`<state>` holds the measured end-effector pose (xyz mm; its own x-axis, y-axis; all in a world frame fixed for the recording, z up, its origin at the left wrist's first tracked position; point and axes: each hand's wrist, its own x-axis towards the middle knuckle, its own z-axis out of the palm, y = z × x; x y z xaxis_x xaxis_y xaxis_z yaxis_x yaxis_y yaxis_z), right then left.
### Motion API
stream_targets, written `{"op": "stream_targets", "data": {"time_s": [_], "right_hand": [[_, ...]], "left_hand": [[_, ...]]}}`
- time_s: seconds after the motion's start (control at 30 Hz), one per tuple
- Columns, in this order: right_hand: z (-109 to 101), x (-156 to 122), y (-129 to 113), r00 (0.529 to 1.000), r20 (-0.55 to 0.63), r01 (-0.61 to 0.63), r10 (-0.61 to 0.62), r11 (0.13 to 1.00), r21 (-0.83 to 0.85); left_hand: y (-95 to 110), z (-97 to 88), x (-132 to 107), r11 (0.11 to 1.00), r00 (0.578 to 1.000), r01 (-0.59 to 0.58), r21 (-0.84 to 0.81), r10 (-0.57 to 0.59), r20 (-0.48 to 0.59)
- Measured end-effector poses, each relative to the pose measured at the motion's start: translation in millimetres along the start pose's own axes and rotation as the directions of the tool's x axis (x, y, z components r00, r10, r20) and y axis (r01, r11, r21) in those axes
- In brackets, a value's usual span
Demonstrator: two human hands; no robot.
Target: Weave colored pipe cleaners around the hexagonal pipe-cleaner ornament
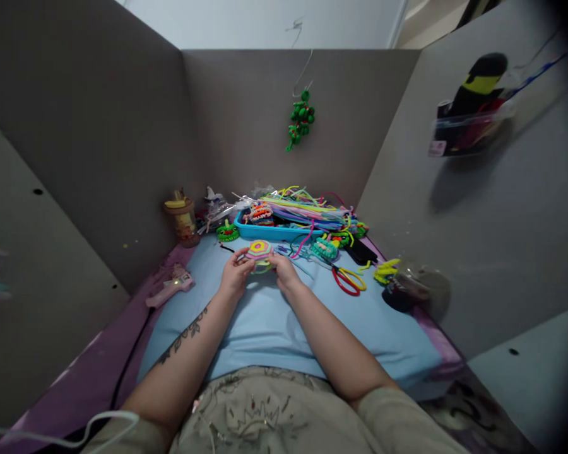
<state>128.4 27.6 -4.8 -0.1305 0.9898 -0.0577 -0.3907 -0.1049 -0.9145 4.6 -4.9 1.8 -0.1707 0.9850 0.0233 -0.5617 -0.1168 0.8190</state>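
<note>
Between my two hands, above the light blue cloth (260,321), is a hexagonal pipe-cleaner piece (259,249) with pink, yellow and teal rings. My left hand (237,271) pinches its left edge. On the opposite edge, my right hand (283,270) has its fingers closed. Pale green and yellow strands hang under the piece. Just beyond my hands stands a blue tray (279,234) heaped with colourful pipe cleaners (307,211). Scissors (346,277) with red and yellow handles lie to the right, near a teal coiled piece (325,248).
A pink glue gun (173,289) with a cord rests at the left. A green coiled piece (228,232) and a brown cup (183,221) stand behind it. At the right is a dark container (404,291). Grey panels enclose the table; a green ornament (301,120) hangs at the back.
</note>
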Motion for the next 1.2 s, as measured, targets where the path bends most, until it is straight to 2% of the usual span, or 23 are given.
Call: {"op": "stream_targets", "data": {"time_s": [0.13, 0.23, 0.3, 0.33, 0.37, 0.4, 0.43, 0.47, 0.5, 0.53, 0.6, 0.67, 0.7, 0.77, 0.87, 0.93, 1.0, 1.13, 1.2], "right_hand": [[0, -1, 0, 0.999, -0.035, -0.003, 0.002, 0.999, -0.035], [-2, -3, -2, 0.999, -0.050, 0.014, -0.021, 0.991, -0.135], [-4, -5, -4, 0.985, -0.055, 0.142, -0.161, 0.956, -0.257], [-4, -7, -5, 0.956, -0.055, 0.253, -0.288, 0.906, -0.339], [-5, -9, -6, 0.901, -0.037, 0.375, -0.431, 0.820, -0.433], [-5, -12, -8, 0.826, 0.009, 0.482, -0.564, 0.696, -0.532], [-5, -16, -9, 0.748, 0.084, 0.556, -0.658, 0.553, -0.621], [-4, -19, -10, 0.688, 0.180, 0.599, -0.703, 0.410, -0.688], [-3, -22, -10, 0.652, 0.273, 0.618, -0.707, 0.286, -0.732], [-2, -25, -10, 0.635, 0.344, 0.620, -0.692, 0.191, -0.761], [0, -27, -10, 0.631, 0.400, 0.599, -0.665, 0.090, -0.796], [1, -24, -8, 0.637, 0.377, 0.591, -0.673, 0.112, -0.799], [1, -22, -8, 0.645, 0.345, 0.601, -0.682, 0.174, -0.780], [-2, -14, -6, 0.692, 0.238, 0.612, -0.681, 0.379, -0.694], [-7, -3, -4, 0.819, 0.047, 0.521, -0.572, 0.705, -0.482], [-9, 1, -3, 0.881, 0.006, 0.442, -0.474, 0.817, -0.369], [-8, 2, -1, 0.905, 0.024, 0.409, -0.425, 0.851, -0.329], [-2, -1, 2, 0.884, 0.022, 0.435, -0.467, 0.804, -0.407], [1, -3, 1, 0.894, 0.014, 0.417, -0.448, 0.820, -0.392]], "left_hand": [[0, -1.0, 1, 0.999, 1.000, 0.029, -0.036, -0.030, -0.007], [-1, -4.6, 3, 0.998, 0.999, 0.031, -0.050, -0.033, -0.024], [-1, -7.1, 5, 0.998, 0.998, 0.014, -0.062, -0.017, -0.052], [-1, -8.1, 6, 0.998, 0.997, 0.002, -0.068, -0.007, -0.076], [-1, -9.0, 6, 0.997, 0.995, -0.010, -0.073, 0.002, -0.104], [0, -9.7, 6, 0.997, 0.992, -0.018, -0.077, 0.008, -0.129], [0, -10.1, 6, 0.997, 0.989, -0.022, -0.078, 0.010, -0.145], [0, -10.3, 6, 0.997, 0.989, -0.023, -0.079, 0.011, -0.148], [1, -10.4, 6, 0.997, 0.990, -0.020, -0.078, 0.009, -0.139], [0, -10.3, 5, 0.997, 0.992, -0.015, -0.078, 0.006, -0.124], [0, -10.0, 4, 0.997, 0.996, -0.006, -0.075, -0.002, -0.094], [-2, -9.5, 4, 0.998, 0.997, -0.003, -0.067, -0.002, -0.071], [-2, -9.4, 4, 0.998, 0.998, -0.005, -0.061, 0.001, -0.063], [-3, -9.2, 5, 0.998, 0.999, -0.006, -0.055, 0.003, -0.053], [-3, -9.3, 6, 0.998, 0.999, 0.001, -0.069, -0.004, -0.042], [-2, -9.4, 7, 0.997, 0.999, 0.006, -0.080, -0.008, -0.036], [-1, -9.3, 6, 0.995, 0.999, 0.007, -0.095, -0.011, -0.039], [1, -8.3, 4, 0.994, 1.000, 0.013, -0.113, -0.015, -0.022], [1, -7.5, 4, 0.994, 1.000, 0.010, -0.111, -0.012, -0.017]]}}
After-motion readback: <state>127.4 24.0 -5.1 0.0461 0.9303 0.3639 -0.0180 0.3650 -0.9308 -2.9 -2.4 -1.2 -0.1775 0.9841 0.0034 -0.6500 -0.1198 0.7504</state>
